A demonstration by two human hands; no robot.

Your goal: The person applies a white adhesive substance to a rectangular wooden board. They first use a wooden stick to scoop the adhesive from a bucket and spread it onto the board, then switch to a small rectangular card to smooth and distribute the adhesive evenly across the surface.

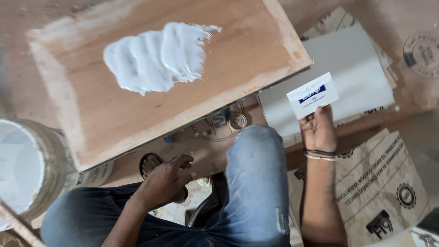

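Seen from above, a person in blue jeans sits over a plywood board bearing a thick smear of white paste near its far side. The right hand grips a white card by its lower edge, just past the board's right corner. The left hand rests loosely curled and holding nothing below the board's near edge. A white bucket stands at the left.

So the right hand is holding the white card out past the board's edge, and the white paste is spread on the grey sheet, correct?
Not quite. The head view shows the white paste spread on the plywood board, not on the grey sheet, which is bare. The rest holds: the right hand holds the white card out past the board's edge.
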